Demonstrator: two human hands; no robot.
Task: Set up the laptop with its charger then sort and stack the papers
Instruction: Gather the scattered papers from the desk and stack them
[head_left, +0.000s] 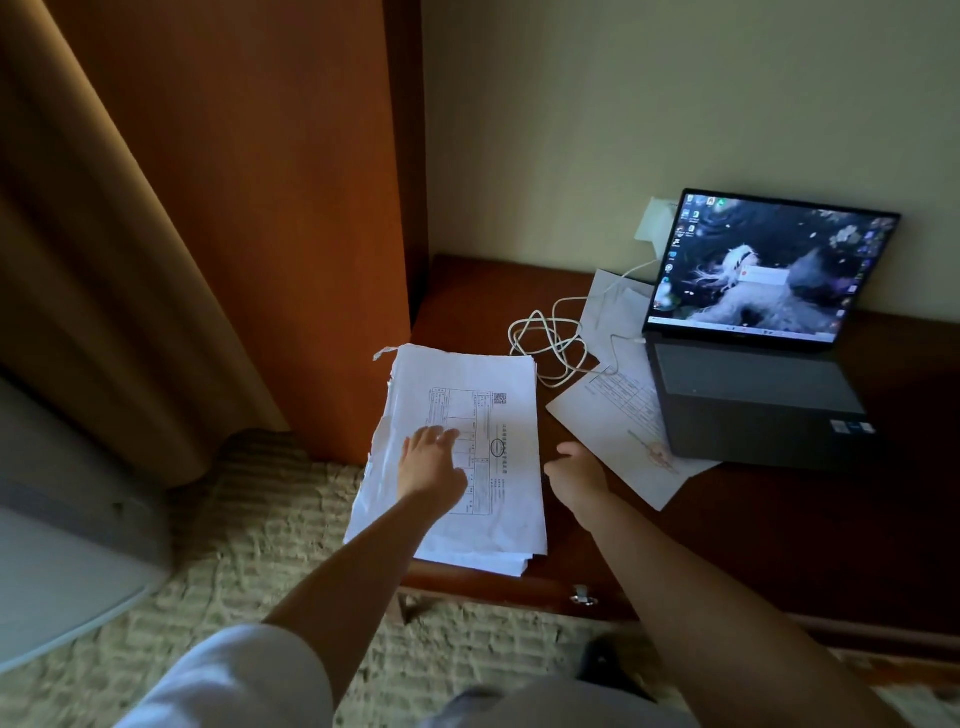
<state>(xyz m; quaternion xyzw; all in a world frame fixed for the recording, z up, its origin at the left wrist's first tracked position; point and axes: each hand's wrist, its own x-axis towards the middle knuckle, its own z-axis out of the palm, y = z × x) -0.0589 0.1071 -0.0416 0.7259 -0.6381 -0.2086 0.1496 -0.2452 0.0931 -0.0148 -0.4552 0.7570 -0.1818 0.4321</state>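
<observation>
The room is dim; the brightest light is the glowing laptop screen (769, 270), up and right of the fingers. The papers (462, 452) under the left hand's fingers (441, 436) look pale bluish. Edges bend, and the carpet (249, 530) is blurred.

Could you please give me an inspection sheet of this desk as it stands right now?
Surface: dark wooden desk, drawer handle at its front edge.
Job's things: open laptop, screen lit; paper stack at the desk's left end; loose sheets partly under the laptop.
Clutter: nothing seen.
Hands: left hand flat on the stack; right hand between stack and sheets, holding nothing.
Cables: white charger cable, loosely coiled, running to the laptop's left side.
Surroundings: curtain, wooden panel, carpet.
</observation>
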